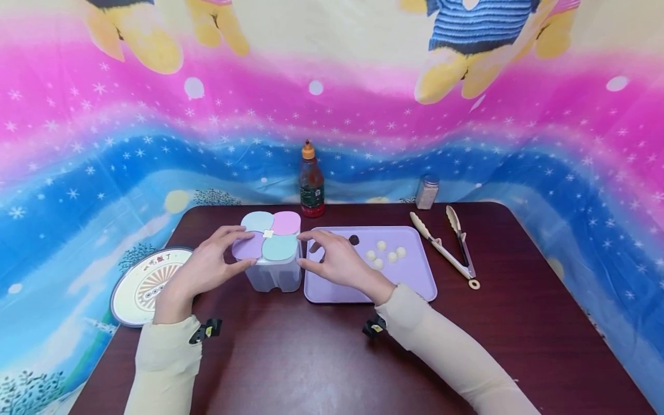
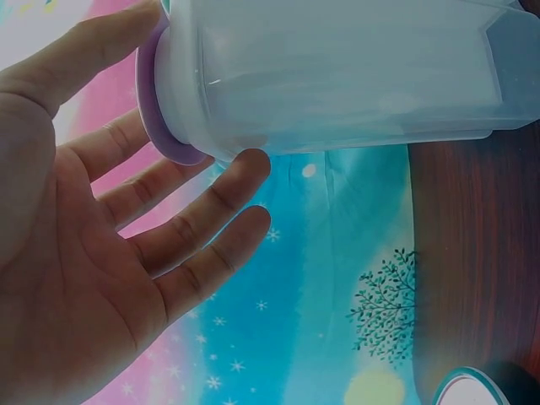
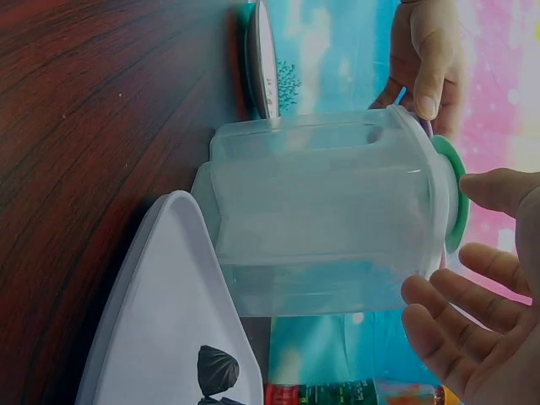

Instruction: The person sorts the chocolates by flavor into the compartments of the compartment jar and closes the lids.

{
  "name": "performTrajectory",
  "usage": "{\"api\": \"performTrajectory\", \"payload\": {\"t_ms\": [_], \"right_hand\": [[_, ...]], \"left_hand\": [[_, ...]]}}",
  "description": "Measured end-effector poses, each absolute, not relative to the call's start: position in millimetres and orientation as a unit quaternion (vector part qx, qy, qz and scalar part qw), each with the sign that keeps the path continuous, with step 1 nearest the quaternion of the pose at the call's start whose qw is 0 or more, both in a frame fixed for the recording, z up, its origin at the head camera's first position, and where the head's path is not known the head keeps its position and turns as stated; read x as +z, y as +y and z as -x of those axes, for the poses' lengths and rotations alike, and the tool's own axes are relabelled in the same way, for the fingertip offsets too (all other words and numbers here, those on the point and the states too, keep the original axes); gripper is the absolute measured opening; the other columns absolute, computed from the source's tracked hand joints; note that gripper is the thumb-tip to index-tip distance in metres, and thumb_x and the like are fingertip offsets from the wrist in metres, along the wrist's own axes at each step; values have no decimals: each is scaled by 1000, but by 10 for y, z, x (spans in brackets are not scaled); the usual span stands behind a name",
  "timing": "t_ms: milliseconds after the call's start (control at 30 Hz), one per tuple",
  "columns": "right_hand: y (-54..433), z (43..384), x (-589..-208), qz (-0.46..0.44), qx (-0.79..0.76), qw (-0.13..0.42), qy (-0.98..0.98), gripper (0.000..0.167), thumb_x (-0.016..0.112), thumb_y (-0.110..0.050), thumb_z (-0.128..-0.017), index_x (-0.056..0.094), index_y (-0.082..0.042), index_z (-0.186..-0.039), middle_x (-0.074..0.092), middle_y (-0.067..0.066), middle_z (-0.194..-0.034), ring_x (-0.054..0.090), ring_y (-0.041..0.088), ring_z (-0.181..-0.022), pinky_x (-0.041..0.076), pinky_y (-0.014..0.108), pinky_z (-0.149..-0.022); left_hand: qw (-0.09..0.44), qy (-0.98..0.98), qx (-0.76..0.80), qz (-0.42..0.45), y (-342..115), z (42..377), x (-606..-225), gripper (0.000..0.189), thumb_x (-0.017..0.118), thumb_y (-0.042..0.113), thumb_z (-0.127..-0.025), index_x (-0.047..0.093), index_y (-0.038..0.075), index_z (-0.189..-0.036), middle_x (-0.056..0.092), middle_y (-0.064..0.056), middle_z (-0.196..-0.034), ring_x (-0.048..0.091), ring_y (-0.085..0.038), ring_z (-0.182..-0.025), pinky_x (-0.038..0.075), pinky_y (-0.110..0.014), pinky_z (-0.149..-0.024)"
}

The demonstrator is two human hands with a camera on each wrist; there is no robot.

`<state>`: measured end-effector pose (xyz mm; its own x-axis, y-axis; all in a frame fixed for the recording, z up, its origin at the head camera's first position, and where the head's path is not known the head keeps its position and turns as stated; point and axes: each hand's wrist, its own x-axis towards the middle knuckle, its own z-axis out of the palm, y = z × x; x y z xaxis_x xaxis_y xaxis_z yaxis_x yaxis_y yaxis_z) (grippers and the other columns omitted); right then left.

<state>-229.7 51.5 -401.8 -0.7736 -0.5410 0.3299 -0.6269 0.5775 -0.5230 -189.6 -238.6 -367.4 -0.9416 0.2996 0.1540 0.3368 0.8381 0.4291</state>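
A tall translucent plastic container (image 1: pixel 275 276) stands on the table, its lid (image 1: pixel 277 248) split into light blue, pink, purple and teal petals round a small white centre. My left hand (image 1: pixel 204 262) is at the lid's left side, thumb and index finger touching the purple petal (image 2: pixel 160 126). The other fingers of that hand extend loosely. On the opposite side, my right hand (image 1: pixel 337 256) has its thumb at the edge of the teal petal (image 3: pixel 451 194). Its remaining fingers spread beside the lid, slightly bent. Whether those fingers touch the lid I cannot tell.
Right of the container lies a purple tray (image 1: pixel 337 291) with several white balls (image 1: pixel 381 245) and a small black ridged thing (image 1: pixel 354 239). A sauce bottle (image 1: pixel 312 187) and a shaker jar (image 1: pixel 427 193) stand behind. Tongs (image 1: pixel 446 251) lie right; a patterned plate (image 1: pixel 132 308) is left.
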Motion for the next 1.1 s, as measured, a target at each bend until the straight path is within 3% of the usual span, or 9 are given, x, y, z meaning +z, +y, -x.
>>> {"api": "performTrajectory", "payload": {"t_ms": [333, 833, 1100], "right_hand": [[434, 2301, -3998, -324, 317, 86, -887, 45, 77, -41, -86, 65, -26, -127, 65, -9, -106, 62, 5, -87, 48, 21, -64], [349, 2337, -3988, -304, 338, 70, -888, 47, 83, -38, -81, 68, -22, -122, 66, 2, -111, 65, 10, -89, 53, 21, -71], [327, 2334, -3982, -307, 386, 63, -868, 44, 86, -30, -78, 72, -14, -117, 66, 4, -102, 74, 21, -90, 60, 38, -81]], "left_hand": [[43, -958, -230, 163, -2364, 1885, -3664, 60, 74, 37, -89, 57, 14, -141, 45, -15, -150, 50, -39, -131, 46, -57, -103], [45, -959, -228, 161, -2348, 1887, -3661, 57, 71, 41, -91, 57, 15, -140, 46, -15, -148, 53, -39, -128, 47, -57, -101], [34, -961, -230, 150, -2352, 1886, -3673, 58, 71, 42, -91, 57, 17, -142, 46, -15, -148, 53, -38, -127, 47, -57, -102]]}}
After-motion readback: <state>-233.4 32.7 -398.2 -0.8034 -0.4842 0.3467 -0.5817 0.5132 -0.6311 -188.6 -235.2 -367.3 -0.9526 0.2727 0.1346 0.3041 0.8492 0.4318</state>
